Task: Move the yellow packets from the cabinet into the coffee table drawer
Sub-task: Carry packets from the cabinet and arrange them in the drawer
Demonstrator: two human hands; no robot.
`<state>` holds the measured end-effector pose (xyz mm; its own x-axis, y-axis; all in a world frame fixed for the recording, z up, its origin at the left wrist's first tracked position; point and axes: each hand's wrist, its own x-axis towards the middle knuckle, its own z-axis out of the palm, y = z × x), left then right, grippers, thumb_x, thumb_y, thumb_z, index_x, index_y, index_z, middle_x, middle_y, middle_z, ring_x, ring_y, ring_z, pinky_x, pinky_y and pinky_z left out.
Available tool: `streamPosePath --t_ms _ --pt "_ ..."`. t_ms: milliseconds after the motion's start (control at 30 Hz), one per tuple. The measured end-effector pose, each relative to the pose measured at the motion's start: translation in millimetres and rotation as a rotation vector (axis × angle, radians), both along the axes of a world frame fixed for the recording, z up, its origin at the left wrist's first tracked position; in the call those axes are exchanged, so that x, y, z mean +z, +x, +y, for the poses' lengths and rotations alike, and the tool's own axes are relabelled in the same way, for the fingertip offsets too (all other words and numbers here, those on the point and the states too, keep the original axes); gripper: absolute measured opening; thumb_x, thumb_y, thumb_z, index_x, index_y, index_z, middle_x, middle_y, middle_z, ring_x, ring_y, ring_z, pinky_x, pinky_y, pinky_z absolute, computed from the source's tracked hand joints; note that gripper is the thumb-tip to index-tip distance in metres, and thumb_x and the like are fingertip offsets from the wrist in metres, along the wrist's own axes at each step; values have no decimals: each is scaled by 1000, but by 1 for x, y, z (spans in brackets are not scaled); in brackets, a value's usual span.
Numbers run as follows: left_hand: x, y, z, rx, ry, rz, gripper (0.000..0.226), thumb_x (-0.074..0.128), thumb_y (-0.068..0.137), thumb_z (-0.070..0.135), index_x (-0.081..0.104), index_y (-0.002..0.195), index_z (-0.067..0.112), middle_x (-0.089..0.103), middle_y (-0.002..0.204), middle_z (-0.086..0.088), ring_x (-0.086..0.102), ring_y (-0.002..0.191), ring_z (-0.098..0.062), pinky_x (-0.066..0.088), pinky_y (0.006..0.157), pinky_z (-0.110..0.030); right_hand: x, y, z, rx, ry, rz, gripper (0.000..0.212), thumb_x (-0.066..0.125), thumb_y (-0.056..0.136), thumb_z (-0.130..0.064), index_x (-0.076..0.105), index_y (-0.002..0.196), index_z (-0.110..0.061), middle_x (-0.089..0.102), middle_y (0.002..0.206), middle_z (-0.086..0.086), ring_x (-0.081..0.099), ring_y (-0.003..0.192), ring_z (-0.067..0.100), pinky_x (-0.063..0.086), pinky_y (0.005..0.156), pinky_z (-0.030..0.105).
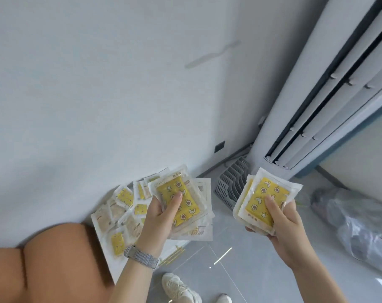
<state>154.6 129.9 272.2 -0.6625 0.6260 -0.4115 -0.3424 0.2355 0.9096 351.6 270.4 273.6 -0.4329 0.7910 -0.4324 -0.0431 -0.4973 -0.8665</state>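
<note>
At the far left a tan rounded cushion point(54, 259) fills the lower corner, cut off by the frame edge, so what it belongs to cannot be told. Just right of it a white surface point(102, 232) against the wall carries loose yellow packets point(125, 196), some face up and some showing pale backs. The left arm and hand hide its near right part; whether it is the cabinet cannot be told.

The left hand point(161, 217), a mesh watch band point(141, 256) on its wrist, grips a fanned stack of packets point(181, 200). Its thumb presses across the yellow star-and-moon face of the top one, and the other fingers are hidden beneath the stack. The print on the packets is too small to read.

Between the hands, lower down, a grey slotted grille point(231, 189) stands on the floor, with white shoes point(179, 289) at the bottom edge.

The right hand point(284, 224) grips a second, smaller stack point(262, 200), thumb on top and fingers curled under. How many packets it holds cannot be counted. Behind it rises a tall white air conditioner point(317, 95), and a crumpled clear plastic bag point(356, 226) lies on the floor at the right edge, its contents unclear.
</note>
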Motion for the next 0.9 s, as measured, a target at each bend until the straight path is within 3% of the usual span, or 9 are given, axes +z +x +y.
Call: streamPosePath --t_ms 67,167,200,333,500,600,700,833,900 --pt "4 26 18 -97 15 -28 26 64 84 31 65 108 21 75 100 -1 70 98 -18 59 79 -36 9 38 0 -34 27 -12 38 54 95 -23 45 131 -14 70 112 12 73 85 30 59 57 42" --pt "11 66 43 -230 14 -91 17 61 91 20 64 108 18 76 95 1 72 91 -14 60 71 -32 18 90 -6 -131 44 -70 80 85 60 -47 53 124 -10 72 110 12 73 91 29 60 63 40" --pt "13 78 50 -271 4 -99 16 61 92 20 65 107 17 76 94 0 73 90 -15 60 76 -38 19 106 -10 -182 36 -85 81 87 58 -45 55 123 -8 73 109 11 73 92 29 60 66 40" --pt "18 120 79 -470 -15 -125 15 62 91 22 65 105 20 75 99 -4 71 97 -24 55 87 -56 26 163 -29 -414 -27 -97 26 61 91 -13 62 114 -1 75 100 14 74 86 27 61 71 42" --pt "28 157 98 -747 18 -119 22 62 90 24 63 111 17 75 101 -4 72 93 -20 56 88 -49 40 203 -76 -734 -67 -66 10 56 94 -7 64 100 -7 75 81 8 73 67 21 60 55 32" --pt "32 166 96 -884 39 -145 27 64 86 23 64 111 13 75 102 -7 73 93 -22 59 81 -37 44 207 -113 -889 -120 8 12 53 93 -3 62 98 -8 73 73 6 70 58 18 56 48 27" --pt "33 167 88 -1010 38 -168 38 67 76 28 65 110 12 75 101 -6 73 92 -22 59 75 -32 44 196 -153 -1000 -123 115 14 57 90 -8 63 102 -7 74 79 9 72 63 20 57 49 27" --pt "30 167 73 -1157 17 -162 49 71 70 30 63 113 7 75 102 -8 72 94 -24 58 79 -36 38 176 -200 -1090 -87 84 68 93 50 -27 65 106 -1 75 92 16 74 72 24 58 55 29" --pt "27 172 65 -1215 7 -154 53 74 67 27 62 113 4 75 101 -8 73 92 -24 60 75 -33 35 169 -220 -1152 -85 46 60 88 57 -21 65 108 2 75 93 17 74 73 25 58 55 29"
